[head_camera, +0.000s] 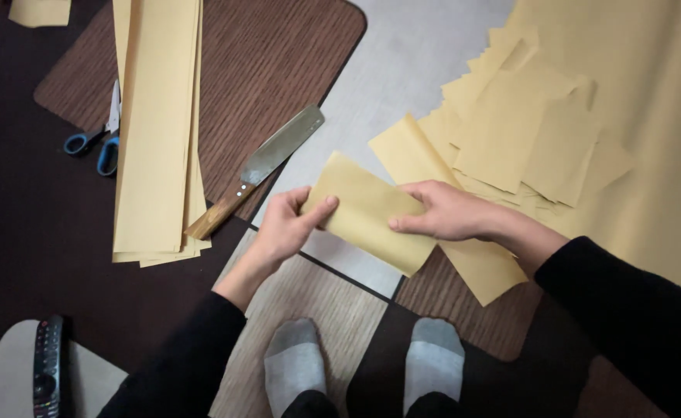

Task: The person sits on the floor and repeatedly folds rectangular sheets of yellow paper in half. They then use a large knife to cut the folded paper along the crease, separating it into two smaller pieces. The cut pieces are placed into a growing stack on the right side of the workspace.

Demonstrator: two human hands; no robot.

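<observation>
I see the left hand (284, 226) pinching the near-left edge of a folded yellow paper sheet (367, 213) with thumb and fingers closed on it, while the right hand (447, 211) presses down on its right side, fingers curled over the fold, above a floor of mixed tiles (402, 70) in brown woodgrain, grey and dark. Far left lies a stack of long paper strips (158, 131), with blue-handled scissors (100, 139) just left and a wooden-handled knife (259, 166) right; loose cut sheets (526, 131) pile far right, a remote (48, 364) near left, grey-socked feet (294, 364) near.
</observation>
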